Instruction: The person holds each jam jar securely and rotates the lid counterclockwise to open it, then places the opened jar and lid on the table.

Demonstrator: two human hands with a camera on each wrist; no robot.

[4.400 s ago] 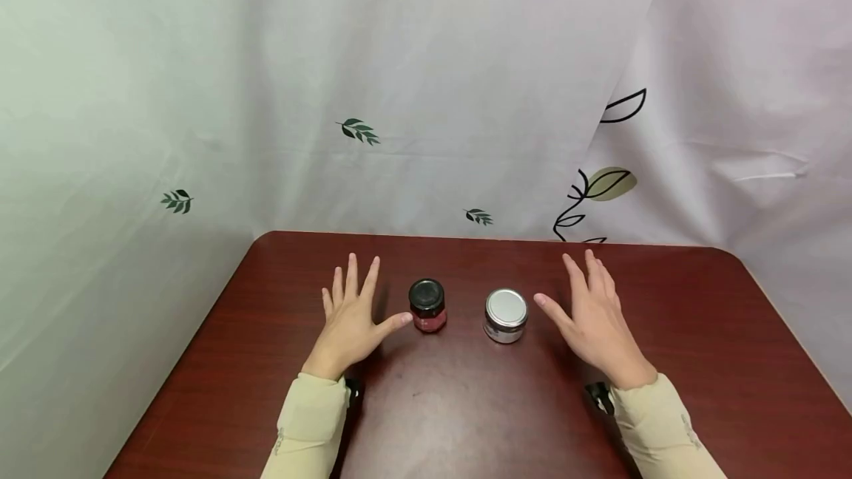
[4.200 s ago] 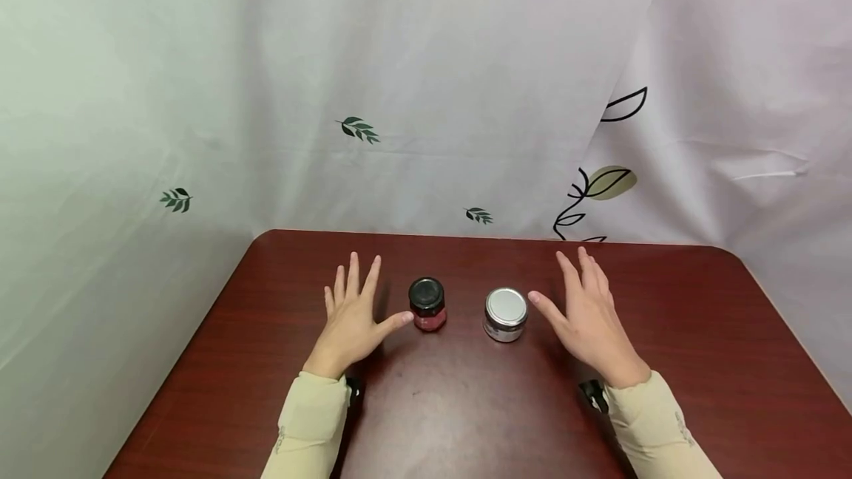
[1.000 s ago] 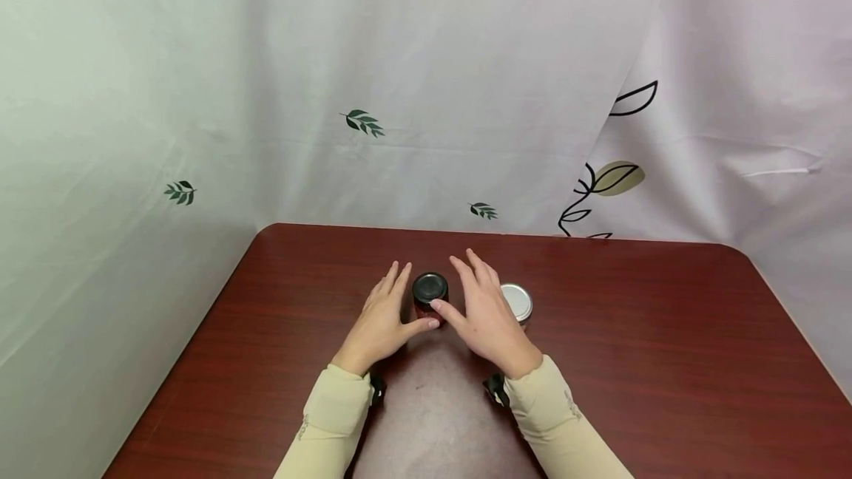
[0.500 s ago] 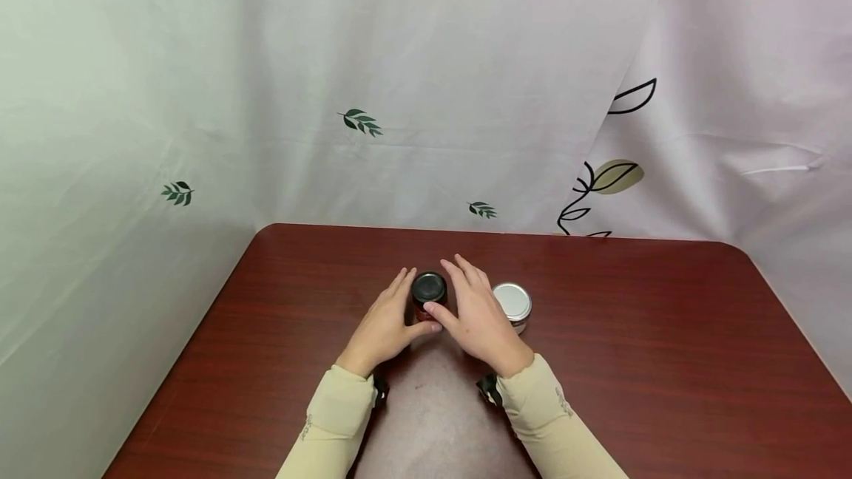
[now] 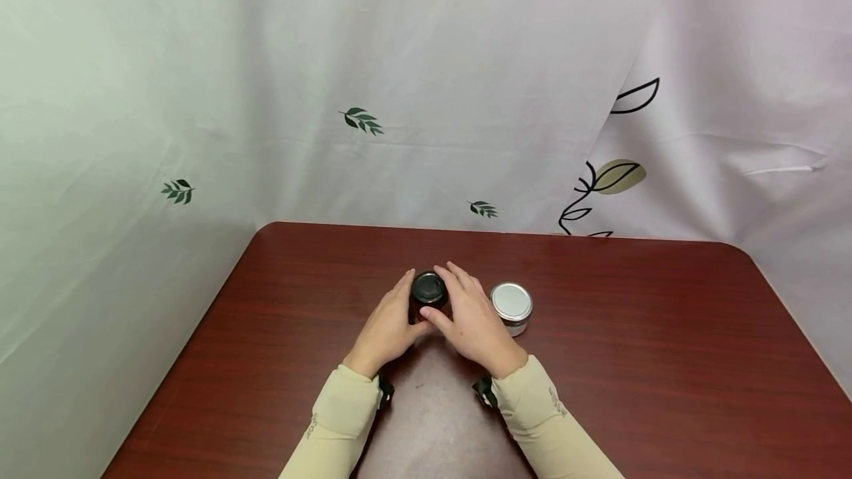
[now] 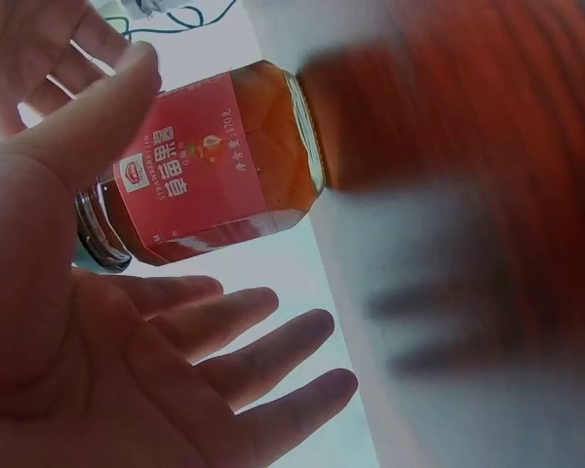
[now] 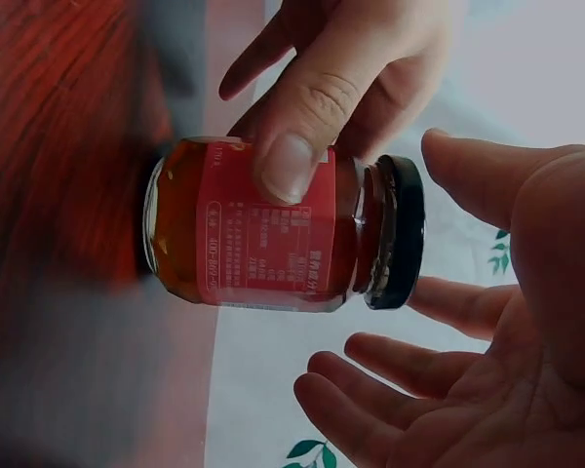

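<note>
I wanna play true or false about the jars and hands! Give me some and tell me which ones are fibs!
1. The black-lidded jar is between the left hand and the right hand. True.
2. That jar is lying on its side. False: it stands upright.
3. The silver-lidded jar is nearer the right hand than the left hand. True.
4. The black-lidded jar wears a blue sticker. False: its label is red.
5. The table is reddish brown. True.

cream sleeves (image 5: 346, 401), small lettering (image 5: 312, 425), black wrist mounts (image 5: 485, 392)
</note>
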